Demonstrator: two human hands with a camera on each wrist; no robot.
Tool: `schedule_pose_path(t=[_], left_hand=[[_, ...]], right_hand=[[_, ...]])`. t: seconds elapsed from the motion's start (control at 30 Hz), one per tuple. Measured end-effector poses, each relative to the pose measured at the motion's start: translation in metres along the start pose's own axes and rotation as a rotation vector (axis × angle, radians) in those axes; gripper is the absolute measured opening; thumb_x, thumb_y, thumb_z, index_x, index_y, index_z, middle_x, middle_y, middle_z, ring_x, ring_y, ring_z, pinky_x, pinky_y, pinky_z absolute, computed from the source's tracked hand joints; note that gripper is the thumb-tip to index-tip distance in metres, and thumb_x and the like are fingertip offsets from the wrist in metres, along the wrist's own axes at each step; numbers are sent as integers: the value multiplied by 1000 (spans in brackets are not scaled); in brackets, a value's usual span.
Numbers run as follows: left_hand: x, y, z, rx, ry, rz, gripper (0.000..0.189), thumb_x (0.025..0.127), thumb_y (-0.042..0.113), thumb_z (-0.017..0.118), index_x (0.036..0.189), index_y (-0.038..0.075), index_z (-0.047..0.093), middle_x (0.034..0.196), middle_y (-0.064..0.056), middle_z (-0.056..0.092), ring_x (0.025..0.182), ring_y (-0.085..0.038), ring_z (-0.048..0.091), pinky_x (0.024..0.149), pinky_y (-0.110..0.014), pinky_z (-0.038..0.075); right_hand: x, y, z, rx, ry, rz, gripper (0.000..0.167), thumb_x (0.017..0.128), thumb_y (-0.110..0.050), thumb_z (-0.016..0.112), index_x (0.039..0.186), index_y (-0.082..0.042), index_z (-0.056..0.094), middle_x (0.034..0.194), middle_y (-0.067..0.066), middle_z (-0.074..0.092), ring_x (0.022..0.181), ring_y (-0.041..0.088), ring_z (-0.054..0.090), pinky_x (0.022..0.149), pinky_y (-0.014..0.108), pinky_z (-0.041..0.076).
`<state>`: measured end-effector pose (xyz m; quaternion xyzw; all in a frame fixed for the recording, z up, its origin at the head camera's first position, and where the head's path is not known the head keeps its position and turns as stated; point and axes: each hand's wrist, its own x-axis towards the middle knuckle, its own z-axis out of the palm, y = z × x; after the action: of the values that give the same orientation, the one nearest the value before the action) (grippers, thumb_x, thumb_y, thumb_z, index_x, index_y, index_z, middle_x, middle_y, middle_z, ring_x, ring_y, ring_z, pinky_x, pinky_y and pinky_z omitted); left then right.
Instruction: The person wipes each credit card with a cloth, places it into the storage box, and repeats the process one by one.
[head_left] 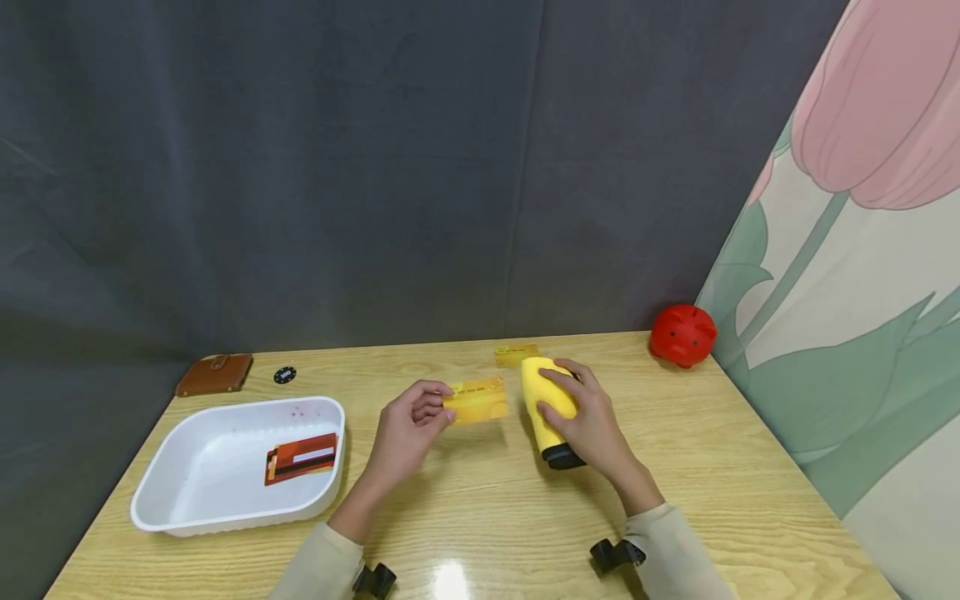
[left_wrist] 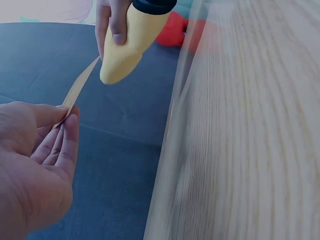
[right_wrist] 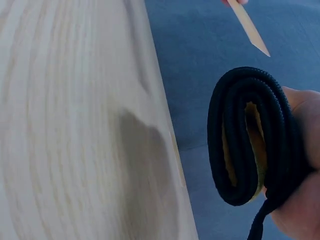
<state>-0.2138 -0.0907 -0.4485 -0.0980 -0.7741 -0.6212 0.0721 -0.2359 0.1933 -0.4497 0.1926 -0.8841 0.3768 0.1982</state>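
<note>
My left hand [head_left: 408,425] pinches a yellow-gold bank card [head_left: 477,401] between thumb and fingers, held above the table. Beside it, my right hand [head_left: 592,417] grips a rolled yellow cloth [head_left: 546,398] with a black edge, fingers curled over its right side. In the right wrist view the black end of the roll [right_wrist: 225,135] shows its coiled layers and a dangling cord. The left wrist view shows the card [left_wrist: 79,87] nearly edge-on, its far corner close to the right fingers. Behind the roll, a second gold card [head_left: 515,355] lies flat.
A white tray [head_left: 232,413] with red-and-orange cards [head_left: 300,458] inside stands at the left. Behind it lie a brown wallet [head_left: 215,375] and a black poker chip [head_left: 285,375]. A red piggy bank [head_left: 682,335] sits at the back right. A dark curtain [head_left: 360,183] borders the table's back.
</note>
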Motion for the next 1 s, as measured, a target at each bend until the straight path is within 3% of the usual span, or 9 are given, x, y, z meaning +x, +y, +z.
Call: schedule_pose_path(t=[0.2, 0.5, 0.63, 0.77, 0.9, 1.0], left_hand=[[1, 2, -2, -29, 15, -19, 16, 92, 7, 77, 107, 13, 74, 100, -9, 74, 91, -14, 71, 80, -20, 61], [0, 4, -5, -30, 8, -28, 18, 92, 9, 77, 110, 13, 79, 100, -8, 76, 87, -10, 72, 77, -22, 61], [-1, 6, -5, -10, -12, -28, 20, 96, 4, 68, 110, 13, 80, 100, -10, 78, 83, -13, 74, 73, -31, 64], [-2, 6, -5, -18, -41, -15, 29, 94, -5, 62, 114, 8, 79, 103, -14, 77, 87, -18, 76, 76, -28, 64], [-2, 4, -5, -15, -57, -27, 27, 92, -1, 69, 115, 11, 79, 100, -11, 78, 89, -16, 76, 77, -21, 62], [-2, 4, -6, -29, -46, -31, 21, 93, 4, 72, 111, 12, 79, 97, -11, 79, 87, -19, 77, 78, -28, 64]], right_hand=[[2, -2, -6, 18, 17, 20, 48, 85, -10, 84, 132, -10, 71, 146, 15, 56, 126, 35, 61, 93, 42, 55], [2, -3, -9, 26, 10, 41, 48, 87, -11, 83, 133, -12, 70, 148, 13, 55, 125, 33, 61, 89, 33, 54], [2, -4, -10, 27, 11, 38, 47, 87, -11, 83, 132, -12, 70, 147, 13, 55, 124, 33, 61, 89, 33, 54], [2, -4, -10, 28, 13, 36, 47, 86, -11, 83, 132, -11, 70, 147, 13, 55, 124, 33, 62, 89, 34, 54], [2, -4, -10, 29, 15, 37, 47, 86, -11, 83, 132, -11, 70, 147, 14, 55, 124, 33, 62, 90, 35, 54], [2, -4, -10, 29, 17, 35, 47, 86, -11, 83, 132, -11, 70, 147, 14, 55, 124, 33, 62, 90, 35, 54]])
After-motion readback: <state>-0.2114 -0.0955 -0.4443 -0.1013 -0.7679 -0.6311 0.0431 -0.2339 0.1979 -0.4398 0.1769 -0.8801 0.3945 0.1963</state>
